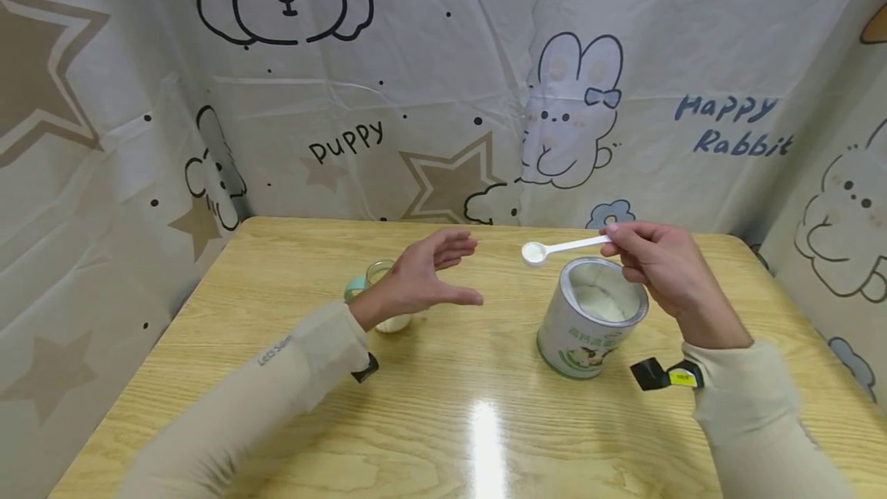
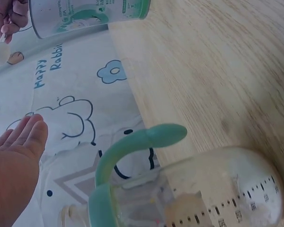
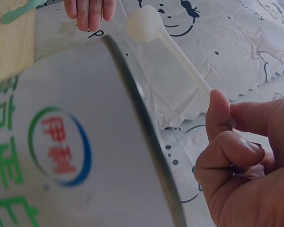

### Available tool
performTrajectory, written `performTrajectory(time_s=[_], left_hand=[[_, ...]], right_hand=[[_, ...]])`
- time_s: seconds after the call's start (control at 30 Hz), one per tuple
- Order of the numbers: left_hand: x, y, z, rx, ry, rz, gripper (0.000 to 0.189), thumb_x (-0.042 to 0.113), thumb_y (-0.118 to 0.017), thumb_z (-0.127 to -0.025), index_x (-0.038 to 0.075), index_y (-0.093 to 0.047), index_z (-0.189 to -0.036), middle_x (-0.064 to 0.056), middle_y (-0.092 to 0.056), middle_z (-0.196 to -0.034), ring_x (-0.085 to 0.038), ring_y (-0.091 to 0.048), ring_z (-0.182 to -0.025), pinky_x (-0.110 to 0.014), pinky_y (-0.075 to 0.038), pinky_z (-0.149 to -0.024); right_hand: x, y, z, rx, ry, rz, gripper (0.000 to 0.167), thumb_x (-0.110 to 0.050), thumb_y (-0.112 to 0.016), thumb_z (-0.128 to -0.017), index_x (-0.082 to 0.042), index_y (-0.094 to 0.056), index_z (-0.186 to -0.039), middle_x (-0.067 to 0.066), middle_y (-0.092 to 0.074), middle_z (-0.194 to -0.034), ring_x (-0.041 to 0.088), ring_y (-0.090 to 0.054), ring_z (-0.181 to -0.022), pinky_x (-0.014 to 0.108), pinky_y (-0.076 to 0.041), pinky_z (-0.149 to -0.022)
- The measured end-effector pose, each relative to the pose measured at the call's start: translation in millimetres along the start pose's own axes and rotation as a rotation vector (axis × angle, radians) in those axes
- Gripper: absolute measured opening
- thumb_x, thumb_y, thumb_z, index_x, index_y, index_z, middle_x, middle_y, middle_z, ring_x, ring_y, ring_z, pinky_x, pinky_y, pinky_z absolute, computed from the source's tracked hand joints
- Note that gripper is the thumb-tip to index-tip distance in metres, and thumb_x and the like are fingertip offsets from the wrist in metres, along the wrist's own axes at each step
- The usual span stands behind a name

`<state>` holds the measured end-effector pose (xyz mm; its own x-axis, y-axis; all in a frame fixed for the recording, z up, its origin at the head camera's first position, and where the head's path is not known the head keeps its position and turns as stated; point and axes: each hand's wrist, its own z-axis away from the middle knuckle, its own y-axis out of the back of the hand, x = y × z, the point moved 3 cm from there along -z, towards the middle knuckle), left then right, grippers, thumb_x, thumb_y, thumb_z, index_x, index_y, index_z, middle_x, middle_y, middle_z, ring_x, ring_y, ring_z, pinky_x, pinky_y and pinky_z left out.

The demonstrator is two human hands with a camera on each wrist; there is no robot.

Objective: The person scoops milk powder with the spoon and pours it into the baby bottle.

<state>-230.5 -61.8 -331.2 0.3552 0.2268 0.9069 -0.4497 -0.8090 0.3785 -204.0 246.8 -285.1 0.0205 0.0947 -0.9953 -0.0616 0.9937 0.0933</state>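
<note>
My right hand [image 1: 661,264] pinches the end of a white measuring scoop [image 1: 575,244], whose round bowl holds white powder. The scoop is raised above the left rim of a milk powder can [image 1: 571,345]. That can is uncovered, with pale powder [image 1: 601,303] inside. To the left, my left hand [image 1: 426,272] hovers with thumb and fingers spread, holding nothing. Behind it, partly hidden by the wrist, a clear baby bottle [image 1: 393,323] stands on the table. The left wrist view shows its green handle [image 2: 132,146] and printed measuring marks.
Both things stand on a light wooden table [image 1: 443,437]. A cloth [image 1: 430,83] printed with cartoon animals and stars hangs behind the table and along its sides. Each wrist carries a small black camera strap [image 1: 668,376].
</note>
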Motion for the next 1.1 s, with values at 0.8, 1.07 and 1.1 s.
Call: performTrajectory(time_s=[0.8,1.07,1.1], left_hand=[[4.2,38.3,17.3,0.082,-0.008,-0.020,0.084,0.003,-0.086,-0.078,-0.002,-0.039,-0.148,-0.015,-0.050,-0.145,-0.025,-0.048,-0.135,-0.031,-0.040,-0.112],[0.3,49.4,26.0,0.091,-0.005,-0.039,0.085,0.003,-0.086,-0.078,-0.003,-0.039,-0.148,-0.016,-0.050,-0.146,-0.027,-0.047,-0.136,-0.034,-0.038,-0.113],[0.1,50.1,27.0,0.088,-0.005,-0.044,0.085,0.004,-0.086,-0.078,-0.004,-0.039,-0.148,-0.016,-0.050,-0.146,-0.027,-0.047,-0.136,-0.035,-0.038,-0.113]], right_hand=[[-8,-37,-10.8,-0.030,0.003,0.075,0.025,-0.025,-0.062,-0.101,0.000,-0.064,-0.106,-0.004,-0.069,-0.079,0.005,-0.040,-0.058,0.016,-0.035,-0.047],[-8,-49,-14.0,-0.050,0.014,0.096,0.027,-0.023,-0.059,-0.103,0.002,-0.062,-0.110,-0.006,-0.069,-0.078,0.005,-0.039,-0.059,0.015,-0.035,-0.047],[-8,-50,-14.2,-0.052,0.014,0.100,0.028,-0.024,-0.059,-0.103,0.003,-0.062,-0.111,-0.005,-0.069,-0.078,0.005,-0.039,-0.058,0.015,-0.035,-0.047]])
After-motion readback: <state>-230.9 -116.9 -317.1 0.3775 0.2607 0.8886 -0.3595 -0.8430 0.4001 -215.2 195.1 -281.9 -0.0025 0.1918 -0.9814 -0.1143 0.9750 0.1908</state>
